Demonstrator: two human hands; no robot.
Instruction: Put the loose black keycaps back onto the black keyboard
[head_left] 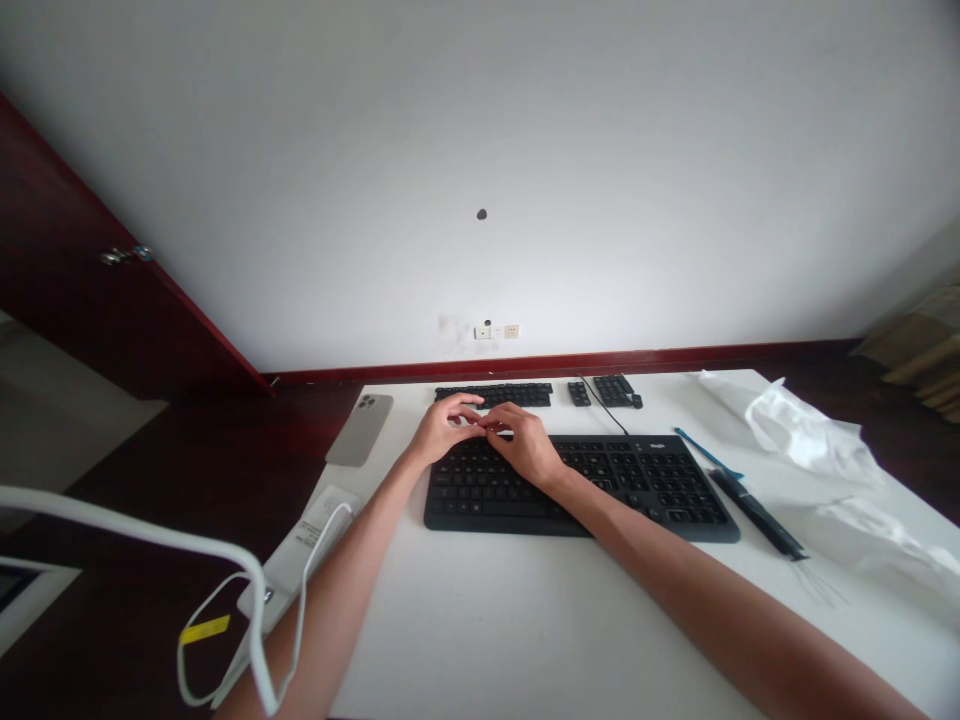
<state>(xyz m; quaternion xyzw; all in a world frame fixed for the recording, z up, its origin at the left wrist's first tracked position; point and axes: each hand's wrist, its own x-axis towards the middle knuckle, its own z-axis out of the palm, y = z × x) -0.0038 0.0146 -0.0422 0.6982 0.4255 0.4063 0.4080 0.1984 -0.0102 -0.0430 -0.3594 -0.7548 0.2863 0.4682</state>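
1. Keyboard (622, 468), lower centre of the frame, flat on the white table (450, 610), and the right forearm slants right over it! I'd want that wrist carried lightly, so no weight lands on the keys and the board doesn't skid.

2. Off its right end, a black strip (757, 515) lies near a blue one (709, 453), with crumpled white wrapping (806, 430) further right. Best left out of the elbow's sweep, I reckon.

3. Now the fine work, mid-frame! The right hand (525, 440) hangs over the keyboard's upper left portion, thumb and forefinger narrowed almost to a pinch.

4. And the left hand (444, 428) meets it there, fingers curled, a small gap showing between thumb and forefinger. Is something tiny between those tips? From here I can't tell. Either way, my call is small, level movements, one hand steadying while the other adjusts, and a clear sightline past the knuckles.

5. Beyond them, a long block of dark keys (514, 393), then a small block (579, 394) and a squarer block (613, 388) to the right, the keyboard's lead (604, 408) running between those last two. Neat rows; knuckles should steer short of them.
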